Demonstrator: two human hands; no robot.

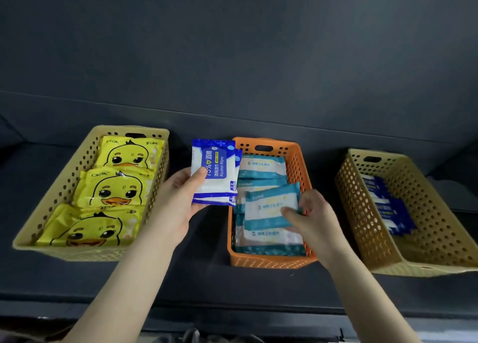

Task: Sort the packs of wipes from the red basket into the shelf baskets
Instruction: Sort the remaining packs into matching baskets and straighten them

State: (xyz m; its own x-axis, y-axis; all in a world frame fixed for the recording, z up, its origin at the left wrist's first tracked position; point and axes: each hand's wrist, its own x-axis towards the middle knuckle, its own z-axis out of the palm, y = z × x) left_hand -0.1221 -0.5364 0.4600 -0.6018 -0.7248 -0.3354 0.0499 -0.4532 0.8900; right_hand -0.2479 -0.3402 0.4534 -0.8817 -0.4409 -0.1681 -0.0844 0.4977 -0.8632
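Three baskets stand on a dark shelf. My left hand (181,195) grips two stacked blue alcohol wipe packs (214,172) upright in the gap between the left basket and the orange basket (297,161). My right hand (307,213) pinches a teal-and-white wipe pack (271,205), which lies tilted on top of several like packs inside the orange basket. The yellow basket on the left (64,187) holds three yellow duck packs (116,190). The tan basket on the right (362,213) holds blue packs (388,208). The red basket is out of view.
The shelf's back wall (232,58) rises dark behind the baskets. The shelf's front edge (232,309) runs below my forearms. Dark gaps of shelf floor separate the baskets.
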